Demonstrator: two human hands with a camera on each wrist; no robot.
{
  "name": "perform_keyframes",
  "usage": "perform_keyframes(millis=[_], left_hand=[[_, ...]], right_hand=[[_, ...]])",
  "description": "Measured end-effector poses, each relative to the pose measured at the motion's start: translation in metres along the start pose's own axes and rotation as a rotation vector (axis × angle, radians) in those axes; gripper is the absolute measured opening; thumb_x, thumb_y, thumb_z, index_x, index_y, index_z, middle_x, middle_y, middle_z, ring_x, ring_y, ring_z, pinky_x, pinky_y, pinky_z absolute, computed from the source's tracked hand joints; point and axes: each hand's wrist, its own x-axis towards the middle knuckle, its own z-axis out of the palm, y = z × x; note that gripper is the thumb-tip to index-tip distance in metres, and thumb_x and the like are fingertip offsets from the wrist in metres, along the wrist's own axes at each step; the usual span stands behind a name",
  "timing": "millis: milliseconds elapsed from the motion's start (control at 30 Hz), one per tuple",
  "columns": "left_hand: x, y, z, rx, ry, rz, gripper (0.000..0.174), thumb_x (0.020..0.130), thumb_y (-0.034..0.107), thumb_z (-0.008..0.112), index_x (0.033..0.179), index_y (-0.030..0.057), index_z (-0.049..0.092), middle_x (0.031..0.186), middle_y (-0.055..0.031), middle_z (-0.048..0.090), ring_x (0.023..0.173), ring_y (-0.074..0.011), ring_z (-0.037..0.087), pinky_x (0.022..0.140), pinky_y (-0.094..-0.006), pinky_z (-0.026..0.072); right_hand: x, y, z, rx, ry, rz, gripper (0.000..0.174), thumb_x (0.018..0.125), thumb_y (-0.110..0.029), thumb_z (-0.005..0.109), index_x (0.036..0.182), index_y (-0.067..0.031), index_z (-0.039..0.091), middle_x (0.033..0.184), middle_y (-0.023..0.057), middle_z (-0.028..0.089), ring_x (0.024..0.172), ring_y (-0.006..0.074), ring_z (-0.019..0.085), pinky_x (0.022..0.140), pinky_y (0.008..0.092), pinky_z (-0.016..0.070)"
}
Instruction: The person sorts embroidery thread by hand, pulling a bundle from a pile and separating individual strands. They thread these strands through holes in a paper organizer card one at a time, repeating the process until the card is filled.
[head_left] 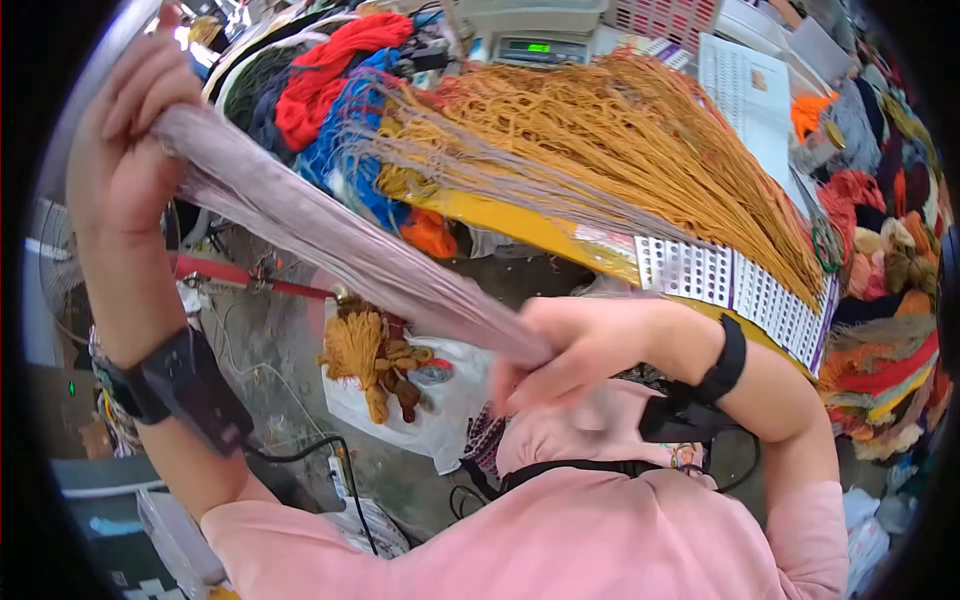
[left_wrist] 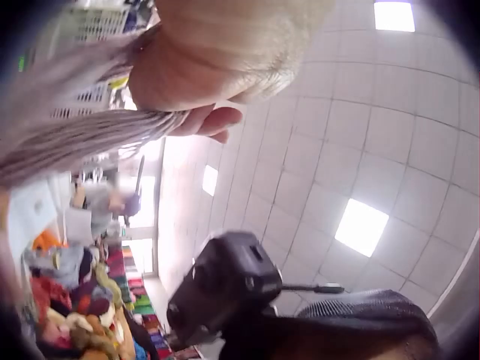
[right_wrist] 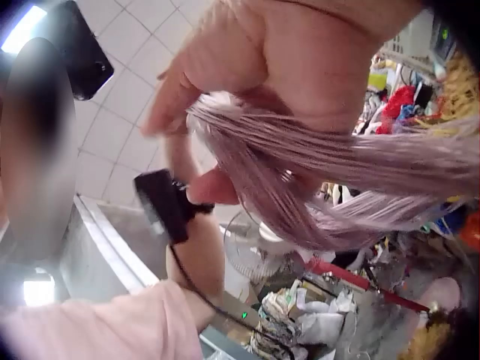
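Observation:
A pale mauve skein of yarn [head_left: 340, 230] stretches slantwise between my two hands in the head view. My left hand [head_left: 135, 150] is raised at the upper left, fingers curled through the skein's upper end. In the left wrist view the strands [left_wrist: 90, 139] run out from under that hand [left_wrist: 217, 52]. Lower and nearer my body, my right hand [head_left: 590, 345] holds the other end, blurred in the head view. The right wrist view shows the skein's looped end [right_wrist: 277, 165] passing round the fingers of the right hand [right_wrist: 300, 64], its strands parting into two bundles.
Mustard yarn [head_left: 640, 150] with mauve strands [head_left: 520, 180] lies across a yellow-edged table [head_left: 500, 222], beside punched cards [head_left: 700, 275] and a digital scale [head_left: 540, 50]. Red yarn [head_left: 330, 75] and other coloured skeins [head_left: 890, 360] are heaped around. Brown and mustard bundles [head_left: 365, 350] lie on white plastic below.

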Motion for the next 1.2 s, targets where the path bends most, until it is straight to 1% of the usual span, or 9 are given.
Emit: perform_keyframes(millis=[200, 300, 367, 500, 767, 833, 1000, 1067, 1200], left_hand=[[-0.092, 0.058, -0.145, -0.004, 0.262, 0.163, 0.022, 0.089, 0.007, 0.030, 0.097, -0.0077, 0.043, 0.050, 0.0039, 0.027, 0.037, -0.0022, 0.023, 0.037, -0.0164, 0.0192], [-0.166, 0.082, -0.202, 0.053, 0.370, 0.367, 0.023, 0.089, 0.009, 0.030, 0.094, -0.0067, 0.046, 0.050, 0.0036, 0.027, 0.037, -0.0025, 0.023, 0.036, -0.0173, 0.0190], [-0.231, 0.113, -0.248, -0.059, 0.477, 0.506, 0.026, 0.089, 0.010, 0.029, 0.092, -0.0070, 0.047, 0.050, 0.0030, 0.027, 0.037, -0.0037, 0.024, 0.036, -0.0181, 0.0193], [-0.333, 0.101, -0.288, -0.021, 0.761, 0.747, 0.024, 0.088, 0.014, 0.035, 0.090, -0.0044, 0.050, 0.049, 0.0040, 0.027, 0.036, -0.0036, 0.023, 0.036, -0.0179, 0.0189], [-0.322, -0.025, -0.340, -0.126, 1.039, 0.566, 0.017, 0.085, 0.016, 0.045, 0.088, 0.0004, 0.051, 0.052, 0.0041, 0.032, 0.037, -0.0023, 0.024, 0.033, -0.0170, 0.0174], [-0.289, -0.066, -0.368, -0.114, 1.399, 0.464, 0.017, 0.083, 0.018, 0.048, 0.088, 0.0011, 0.051, 0.057, 0.0041, 0.041, 0.037, -0.0018, 0.027, 0.032, -0.0162, 0.0185], [-0.300, -0.208, -0.530, -0.051, 1.371, 0.075, 0.031, 0.082, 0.033, 0.049, 0.089, 0.0040, 0.053, 0.072, -0.0002, 0.055, 0.055, -0.0066, 0.047, 0.044, -0.0196, 0.0356], [-0.293, -0.271, -0.570, -0.072, 1.454, -0.020, 0.034, 0.082, 0.038, 0.047, 0.089, 0.0045, 0.054, 0.079, -0.0035, 0.058, 0.063, -0.0112, 0.052, 0.048, -0.0227, 0.0394], [-0.255, -0.337, -0.610, -0.215, 1.521, -0.193, 0.038, 0.085, 0.040, 0.040, 0.099, 0.0070, 0.051, 0.084, -0.0051, 0.057, 0.067, -0.0158, 0.053, 0.052, -0.0244, 0.0412]], right_hand=[[-0.012, 0.071, -0.039, 0.227, 0.222, 0.097, 0.013, 0.077, -0.016, 0.056, 0.079, -0.0035, 0.057, 0.050, -0.0037, 0.041, 0.043, 0.0034, 0.033, 0.040, 0.0192, 0.0253], [-0.005, 0.083, -0.048, 0.076, 0.251, 0.235, 0.014, 0.080, -0.018, 0.053, 0.081, -0.0036, 0.055, 0.053, -0.0024, 0.045, 0.045, 0.0040, 0.037, 0.042, 0.0192, 0.0288], [0.002, 0.088, -0.055, -0.312, 0.213, 0.270, 0.021, 0.079, -0.017, 0.053, 0.090, 0.0004, 0.053, 0.072, 0.0059, 0.055, 0.064, 0.0124, 0.051, 0.058, 0.0242, 0.0418], [0.015, 0.078, -0.080, -0.723, 0.271, 0.045, 0.030, 0.075, -0.016, 0.056, 0.100, -0.0003, 0.052, 0.095, 0.0125, 0.053, 0.090, 0.0203, 0.051, 0.075, 0.0292, 0.0414], [0.143, 0.019, -0.144, -0.945, 0.484, -0.149, 0.031, 0.071, -0.012, 0.058, 0.100, -0.0034, 0.052, 0.098, 0.0109, 0.054, 0.093, 0.0249, 0.050, 0.082, 0.0329, 0.0387], [0.189, 0.012, -0.163, -1.196, 0.498, -0.324, 0.032, 0.070, -0.014, 0.059, 0.099, -0.0033, 0.052, 0.099, 0.0117, 0.053, 0.093, 0.0270, 0.050, 0.081, 0.0339, 0.0392], [0.285, 0.018, -0.204, -1.569, 0.460, -0.254, 0.050, 0.068, -0.029, 0.060, 0.109, -0.0050, 0.047, 0.113, 0.0178, 0.043, 0.104, 0.0334, 0.040, 0.088, 0.0395, 0.0323], [0.306, 0.037, -0.219, -1.735, 0.386, -0.217, 0.064, 0.065, -0.039, 0.058, 0.116, -0.0053, 0.041, 0.117, 0.0224, 0.036, 0.111, 0.0376, 0.032, 0.092, 0.0460, 0.0240], [0.322, 0.062, -0.221, -1.939, 0.353, -0.127, 0.066, 0.059, -0.037, 0.057, 0.114, -0.0036, 0.043, 0.114, 0.0247, 0.037, 0.108, 0.0413, 0.034, 0.090, 0.0520, 0.0227]])
